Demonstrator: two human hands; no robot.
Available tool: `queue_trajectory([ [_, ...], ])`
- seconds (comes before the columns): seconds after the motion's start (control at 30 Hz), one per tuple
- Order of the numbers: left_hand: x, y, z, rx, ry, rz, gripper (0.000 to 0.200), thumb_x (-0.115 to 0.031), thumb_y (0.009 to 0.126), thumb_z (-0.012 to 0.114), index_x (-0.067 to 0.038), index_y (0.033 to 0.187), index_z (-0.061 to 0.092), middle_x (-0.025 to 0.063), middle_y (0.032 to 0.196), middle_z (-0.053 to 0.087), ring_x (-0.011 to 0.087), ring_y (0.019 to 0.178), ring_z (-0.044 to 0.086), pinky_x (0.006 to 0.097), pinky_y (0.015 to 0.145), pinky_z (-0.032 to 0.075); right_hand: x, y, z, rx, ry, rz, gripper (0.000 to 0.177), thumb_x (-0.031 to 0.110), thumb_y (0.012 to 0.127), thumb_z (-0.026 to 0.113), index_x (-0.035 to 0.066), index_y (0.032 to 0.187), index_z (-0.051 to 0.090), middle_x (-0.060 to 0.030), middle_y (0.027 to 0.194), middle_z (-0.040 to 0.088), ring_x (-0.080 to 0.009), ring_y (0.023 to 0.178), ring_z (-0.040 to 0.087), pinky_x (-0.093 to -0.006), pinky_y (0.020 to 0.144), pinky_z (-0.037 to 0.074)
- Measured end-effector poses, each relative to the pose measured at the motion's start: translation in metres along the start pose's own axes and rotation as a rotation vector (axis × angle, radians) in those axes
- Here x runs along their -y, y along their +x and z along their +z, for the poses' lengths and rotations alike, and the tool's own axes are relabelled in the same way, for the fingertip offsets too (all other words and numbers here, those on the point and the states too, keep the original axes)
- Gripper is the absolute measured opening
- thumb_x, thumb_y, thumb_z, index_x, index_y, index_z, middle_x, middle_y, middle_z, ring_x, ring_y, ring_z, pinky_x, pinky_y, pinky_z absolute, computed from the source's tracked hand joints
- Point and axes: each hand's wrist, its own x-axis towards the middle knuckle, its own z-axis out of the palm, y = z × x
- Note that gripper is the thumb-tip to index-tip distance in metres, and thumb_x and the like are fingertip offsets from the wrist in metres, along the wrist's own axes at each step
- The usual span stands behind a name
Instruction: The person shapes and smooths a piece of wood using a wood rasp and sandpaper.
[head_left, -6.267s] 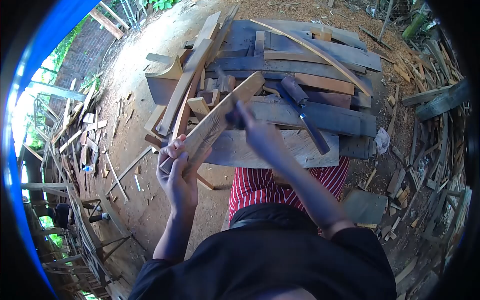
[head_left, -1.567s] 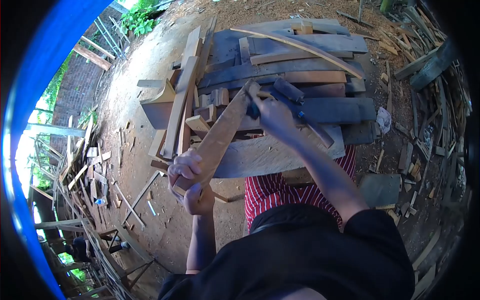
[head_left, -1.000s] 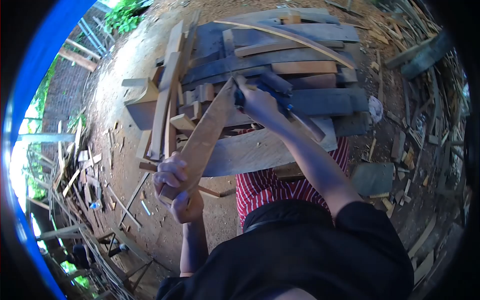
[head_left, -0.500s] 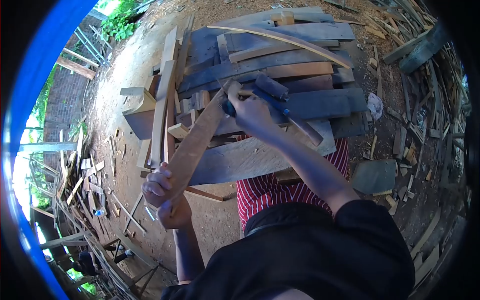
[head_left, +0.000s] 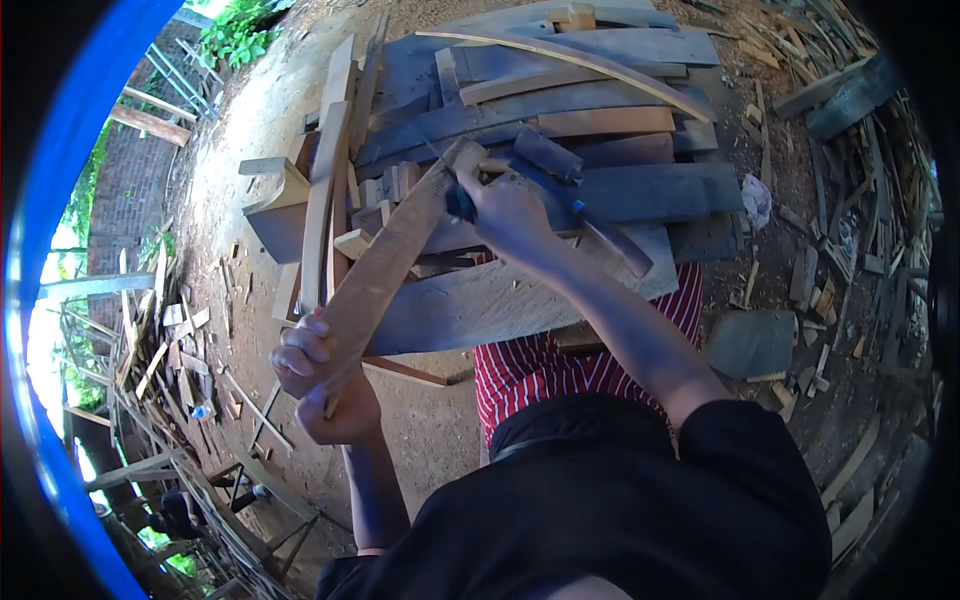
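A long, flat wooden board (head_left: 385, 255) slants from the lower left up to the workbench. My left hand (head_left: 325, 375) is wrapped round its near end, thumb on the side closest to me. At the far end, my right hand (head_left: 508, 210) is closed around a small dark tool (head_left: 460, 204) with a teal tint, pressed against the board's edge. Fingers hide most of this tool, so its kind cannot be made out. Just right of that hand lie a dark cylindrical block (head_left: 548, 156) and a dark handle (head_left: 622, 248) with a blue band.
Dark planks (head_left: 650, 195) cover the bench, with a thin curved strip (head_left: 570, 65) across them. Upright narrow boards (head_left: 328, 200) and a notched wooden piece (head_left: 278, 205) stand left. Scrap piles (head_left: 180, 370) lie on the ground both sides. Striped cloth (head_left: 520, 390) covers my legs.
The view has shifted slightly, so the bench sits higher in it. My left hand and the board's near end have moved a little left; my right hand stays at the far end.
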Motion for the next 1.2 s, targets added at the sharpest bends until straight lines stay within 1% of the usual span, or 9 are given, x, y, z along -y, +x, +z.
queue_trajectory([
  [0.1,-0.002,0.005,-0.003,-0.024,-0.029,-0.024,0.029,-0.026,0.063,0.046,-0.011,0.087,0.038,0.0077,0.086,0.041,0.0274,0.101,0.044,0.0475,0.110,0.023,-0.009,0.043,0.002,0.036,-0.041,0.102,0.045,0.013,0.082,0.059,0.009,0.125,0.049,-0.0170,0.077,0.066,-0.0354,0.081,0.066,-0.0474,0.069,0.051],
  [0.23,0.001,0.002,-0.007,0.041,-0.009,-0.027,0.028,-0.025,0.067,0.047,-0.010,0.089,0.037,0.0081,0.088,0.038,0.0271,0.106,0.041,0.0463,0.113,0.018,0.004,0.013,-0.005,0.076,-0.117,0.067,0.047,0.012,0.081,0.059,0.010,0.127,0.047,-0.0162,0.076,0.066,-0.0347,0.079,0.067,-0.0467,0.068,0.051],
  [0.37,0.001,-0.003,-0.005,-0.019,0.013,-0.030,0.030,-0.026,0.062,0.045,-0.010,0.087,0.038,0.0083,0.085,0.041,0.0271,0.101,0.045,0.0479,0.110,0.024,0.011,0.007,-0.020,0.130,-0.001,0.042,0.045,0.011,0.082,0.057,0.011,0.126,0.047,-0.0194,0.080,0.066,-0.0353,0.081,0.067,-0.0470,0.069,0.052],
  [0.53,-0.002,-0.002,-0.005,-0.086,-0.006,-0.039,0.028,-0.026,0.063,0.045,-0.011,0.085,0.038,0.0083,0.085,0.041,0.0270,0.102,0.045,0.0473,0.109,0.025,-0.007,0.034,0.007,-0.084,-0.077,0.017,0.045,0.012,0.082,0.057,0.011,0.126,0.048,-0.0199,0.079,0.066,-0.0363,0.075,0.067,-0.0477,0.066,0.051],
  [0.6,0.001,-0.003,-0.005,-0.006,0.055,-0.025,0.027,-0.026,0.064,0.045,-0.011,0.086,0.038,0.0077,0.085,0.040,0.0263,0.101,0.045,0.0468,0.109,0.026,0.004,0.013,-0.004,0.045,-0.082,0.039,0.045,0.013,0.083,0.056,0.012,0.127,0.047,-0.0206,0.079,0.065,-0.0370,0.075,0.066,-0.0484,0.066,0.051],
  [0.9,0.000,-0.004,-0.013,0.046,-0.002,-0.017,0.025,-0.025,0.068,0.047,-0.011,0.086,0.036,0.0085,0.089,0.039,0.0270,0.106,0.042,0.0480,0.114,0.018,-0.013,0.034,0.008,0.004,-0.071,0.067,0.051,0.016,0.083,0.060,0.014,0.131,0.045,-0.0187,0.083,0.066,-0.0351,0.083,0.066,-0.0479,0.071,0.051],
  [0.97,0.004,-0.002,-0.012,0.037,-0.008,-0.022,0.026,-0.025,0.068,0.047,-0.010,0.086,0.036,0.0086,0.089,0.039,0.0270,0.105,0.042,0.0479,0.114,0.019,0.004,0.013,-0.007,0.102,-0.108,0.052,0.053,0.015,0.084,0.059,0.015,0.134,0.043,-0.0197,0.082,0.066,-0.0356,0.080,0.067,-0.0480,0.069,0.051],
  [1.03,0.002,-0.003,-0.006,0.008,0.037,-0.003,0.029,-0.026,0.063,0.044,-0.009,0.086,0.037,0.0084,0.085,0.039,0.0264,0.099,0.044,0.0474,0.110,0.024,0.019,-0.007,-0.018,0.101,-0.120,-0.003,0.051,0.014,0.084,0.057,0.015,0.133,0.043,-0.0205,0.080,0.065,-0.0362,0.076,0.066,-0.0480,0.066,0.050],
  [1.2,0.003,-0.001,-0.012,-0.024,-0.004,-0.028,0.028,-0.027,0.066,0.045,-0.010,0.087,0.037,0.0079,0.086,0.039,0.0268,0.103,0.043,0.0481,0.111,0.022,-0.005,0.038,-0.003,0.054,-0.061,0.055,0.037,0.014,0.083,0.058,0.011,0.119,0.049,-0.0196,0.080,0.065,-0.0368,0.078,0.067,-0.0471,0.066,0.051],
])
